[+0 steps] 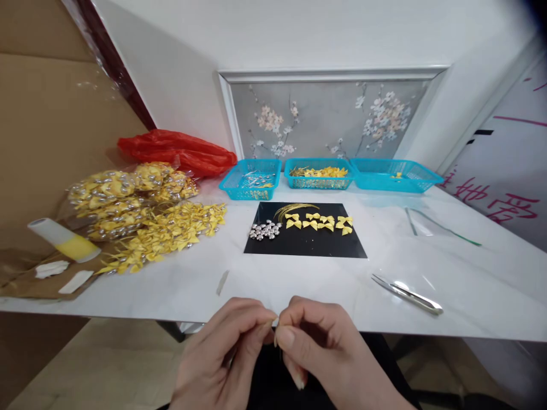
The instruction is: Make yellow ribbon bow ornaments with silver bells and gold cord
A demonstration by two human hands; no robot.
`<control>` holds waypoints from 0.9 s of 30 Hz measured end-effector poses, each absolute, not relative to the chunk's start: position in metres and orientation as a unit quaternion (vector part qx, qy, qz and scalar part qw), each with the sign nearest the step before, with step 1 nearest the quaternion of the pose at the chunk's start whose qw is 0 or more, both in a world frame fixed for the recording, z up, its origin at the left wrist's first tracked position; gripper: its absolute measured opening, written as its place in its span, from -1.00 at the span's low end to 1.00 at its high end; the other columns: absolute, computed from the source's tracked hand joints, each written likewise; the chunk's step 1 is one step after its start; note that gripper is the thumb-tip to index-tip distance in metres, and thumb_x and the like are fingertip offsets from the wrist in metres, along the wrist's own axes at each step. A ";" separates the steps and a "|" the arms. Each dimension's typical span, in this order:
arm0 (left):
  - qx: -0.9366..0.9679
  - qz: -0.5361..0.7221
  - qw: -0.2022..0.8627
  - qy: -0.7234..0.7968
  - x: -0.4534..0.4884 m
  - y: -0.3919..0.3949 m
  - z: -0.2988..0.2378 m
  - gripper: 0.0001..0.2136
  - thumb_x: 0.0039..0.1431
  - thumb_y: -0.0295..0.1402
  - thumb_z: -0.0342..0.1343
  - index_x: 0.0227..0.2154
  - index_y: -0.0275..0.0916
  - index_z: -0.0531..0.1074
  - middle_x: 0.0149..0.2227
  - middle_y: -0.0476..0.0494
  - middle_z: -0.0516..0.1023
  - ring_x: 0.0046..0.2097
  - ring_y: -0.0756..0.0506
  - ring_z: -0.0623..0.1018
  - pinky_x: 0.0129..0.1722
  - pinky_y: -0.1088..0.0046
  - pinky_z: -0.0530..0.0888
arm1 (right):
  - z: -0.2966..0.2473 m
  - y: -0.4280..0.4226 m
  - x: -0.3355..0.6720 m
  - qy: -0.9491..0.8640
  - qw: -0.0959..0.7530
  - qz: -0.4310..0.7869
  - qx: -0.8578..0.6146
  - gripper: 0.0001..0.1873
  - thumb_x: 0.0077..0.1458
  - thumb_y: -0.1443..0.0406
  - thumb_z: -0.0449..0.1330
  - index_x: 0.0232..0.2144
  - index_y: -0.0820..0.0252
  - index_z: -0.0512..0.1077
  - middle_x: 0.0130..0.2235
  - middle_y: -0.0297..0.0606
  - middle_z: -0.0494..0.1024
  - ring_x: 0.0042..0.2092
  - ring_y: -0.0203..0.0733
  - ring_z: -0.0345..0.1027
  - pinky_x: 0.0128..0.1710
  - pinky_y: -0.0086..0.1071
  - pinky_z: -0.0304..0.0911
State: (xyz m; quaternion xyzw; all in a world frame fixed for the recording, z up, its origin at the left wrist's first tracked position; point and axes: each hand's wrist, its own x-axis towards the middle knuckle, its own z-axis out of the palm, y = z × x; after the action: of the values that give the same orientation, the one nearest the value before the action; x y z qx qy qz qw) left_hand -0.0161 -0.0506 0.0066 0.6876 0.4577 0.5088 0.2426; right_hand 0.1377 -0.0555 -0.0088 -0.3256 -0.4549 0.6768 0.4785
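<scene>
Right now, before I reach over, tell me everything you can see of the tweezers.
The tweezers look like shiny, silver-coloured metal: two slim prongs, slightly apart at the pointed tips, joined at a wider, blunt end. They lie on the white tabletop, near its front edge, slanting with the tips toward the far left. They are right of the right hand and untouched by it. Glare obscures whether anything transparent lies beneath.

A small piece, almost wholly hidden, sits pinched in the fingertips. On the black mat lie yellow bow-like pieces in loose rows, clustered silver beads (shiny, rounded) and curved gold wires.
</scene>
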 end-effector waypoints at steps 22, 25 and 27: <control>0.300 0.440 0.761 0.371 -0.004 -0.040 -0.004 -0.72 0.01 -0.25 0.40 -0.56 -0.23 0.41 -0.51 0.05 0.32 -0.44 0.03 0.28 -0.43 0.59 0.34 | -0.033 -0.048 0.138 -0.704 0.605 0.001 -0.372 -0.79 0.20 0.45 0.19 -0.32 0.05 0.55 -0.37 -0.33 0.56 -0.55 -0.36 0.29 -0.58 -0.44 0.27; 0.372 0.481 0.696 0.381 -0.003 -0.042 -0.006 -0.74 0.05 -0.22 0.37 -0.54 -0.20 0.42 -0.32 -0.03 0.46 -0.17 -0.07 0.43 -0.21 0.56 0.43 | -0.028 -0.046 0.136 -0.691 0.639 -0.018 -0.338 -0.76 0.20 0.50 0.18 -0.34 0.11 0.59 -0.25 -0.22 0.57 -0.38 -0.28 0.43 -0.40 -0.37 0.39; 0.405 0.511 0.646 0.396 -0.002 -0.042 -0.006 -0.76 0.07 -0.18 0.35 -0.49 -0.18 0.45 -0.08 -0.04 0.48 -0.08 -0.08 0.45 -0.17 0.55 0.46 | -0.023 -0.046 0.134 -0.661 0.665 0.042 -0.345 -0.80 0.21 0.44 0.21 -0.36 0.11 0.60 -0.14 -0.15 0.55 -0.16 -0.13 0.48 -0.16 -0.21 0.45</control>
State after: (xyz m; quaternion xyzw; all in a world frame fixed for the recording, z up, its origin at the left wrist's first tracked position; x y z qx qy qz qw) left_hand -0.0019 -0.0420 -0.0063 0.4052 0.3961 0.5112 0.6462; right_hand 0.1344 -0.0463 -0.0233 -0.3454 -0.6606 0.0420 0.6652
